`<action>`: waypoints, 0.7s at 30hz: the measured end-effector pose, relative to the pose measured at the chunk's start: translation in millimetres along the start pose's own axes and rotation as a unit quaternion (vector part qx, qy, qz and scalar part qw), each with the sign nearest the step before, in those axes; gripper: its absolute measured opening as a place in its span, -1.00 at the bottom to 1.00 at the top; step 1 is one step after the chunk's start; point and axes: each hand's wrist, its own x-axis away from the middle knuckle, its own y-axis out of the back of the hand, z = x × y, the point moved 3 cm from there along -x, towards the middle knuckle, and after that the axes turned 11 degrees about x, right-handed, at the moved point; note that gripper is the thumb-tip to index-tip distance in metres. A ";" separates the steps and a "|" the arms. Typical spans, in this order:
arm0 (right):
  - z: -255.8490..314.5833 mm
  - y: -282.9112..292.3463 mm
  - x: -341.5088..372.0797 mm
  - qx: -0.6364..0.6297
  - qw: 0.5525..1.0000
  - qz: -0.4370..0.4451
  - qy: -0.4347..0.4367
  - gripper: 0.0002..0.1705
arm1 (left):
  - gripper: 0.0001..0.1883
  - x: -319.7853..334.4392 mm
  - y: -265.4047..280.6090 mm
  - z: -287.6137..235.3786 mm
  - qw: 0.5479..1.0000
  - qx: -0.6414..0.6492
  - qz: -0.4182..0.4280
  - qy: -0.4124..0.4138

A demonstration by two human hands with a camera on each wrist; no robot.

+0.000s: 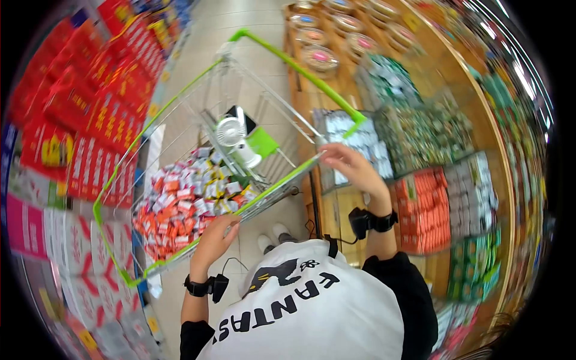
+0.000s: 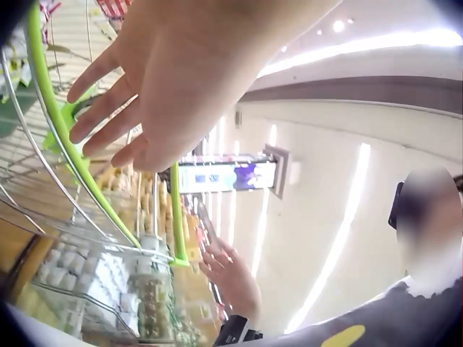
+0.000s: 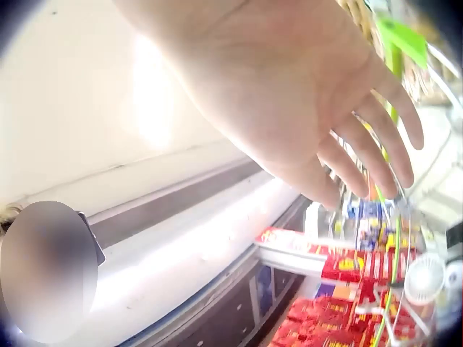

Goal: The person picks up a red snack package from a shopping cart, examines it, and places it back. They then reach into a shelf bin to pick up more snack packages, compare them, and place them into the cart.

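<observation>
A wire shopping cart with a green rim [image 1: 312,75] stands in front of the person, tilted across the head view. The left hand [image 1: 217,239] is at the near rim, its fingers stretched out; in the left wrist view that hand [image 2: 173,87] overlaps the green rim. Farther right, the right hand [image 1: 354,168] reaches to the same near side by the rim's corner. Its fingers [image 3: 369,148] look straight and spread in the right wrist view. A small white fan [image 1: 231,132] and a green panel [image 1: 262,143] show within the cart's frame.
Small red and white wrapped packets [image 1: 180,192] lie in a heap seen through the cart's wires. Red boxes [image 1: 102,102] are stacked on the left. To the right, a wooden display [image 1: 336,210] holds bagged goods [image 1: 423,210] and round tubs [image 1: 320,59]. Tiled aisle floor [image 1: 264,30] runs ahead.
</observation>
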 end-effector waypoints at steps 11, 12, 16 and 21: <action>21.5 148.4 206.5 0.145 0.906 -0.358 -0.172 -0.73 | -0.80 -93.1 -95.4 -66.5 0.960 0.022 0.193 -0.200; 29.5 154.5 227.1 0.150 0.895 -0.379 -0.182 -0.72 | -0.80 -95.0 -105.9 -71.3 0.956 0.024 0.209 -0.205; 57.3 170.2 304.5 0.173 0.837 -0.459 -0.244 -0.71 | -0.80 -98.9 -138.3 -80.4 0.931 0.040 0.295 -0.211; 87.7 172.9 404.9 0.235 0.747 -0.524 -0.335 -0.69 | -0.80 -102.0 -162.0 -87.2 0.913 0.047 0.346 -0.211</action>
